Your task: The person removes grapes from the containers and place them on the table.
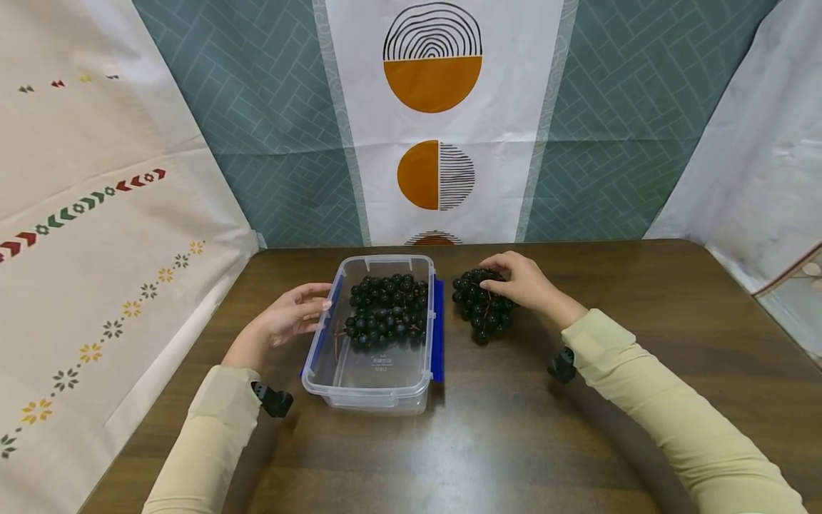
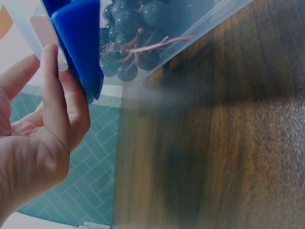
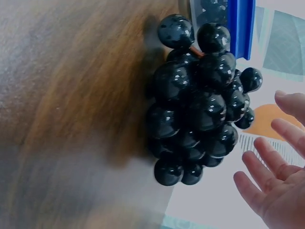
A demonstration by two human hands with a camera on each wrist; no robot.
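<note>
A clear plastic box (image 1: 359, 382) with blue side flaps (image 1: 438, 332) stands on the table, holding dark grape bunches (image 1: 385, 325) in its middle and far part. My left hand (image 1: 295, 313) is at the box's left side, its fingertips at the rim and at the blue flap (image 2: 78, 47). A brown stem (image 2: 162, 44) shows through the box wall in the left wrist view. To the right of the box lies another bunch of dark grapes (image 1: 484, 307). My right hand (image 1: 523, 282) hovers at its far right side; in the right wrist view the fingers (image 3: 267, 171) are spread, apart from the grapes (image 3: 200, 105).
The brown wooden table (image 1: 514, 428) reaches back to a patterned teal and white cloth (image 1: 289, 143). A cream cloth (image 1: 96, 250) hangs along the left side and a pale cloth (image 1: 758, 157) along the right. Each sleeve cuff carries a small black camera (image 1: 275, 401).
</note>
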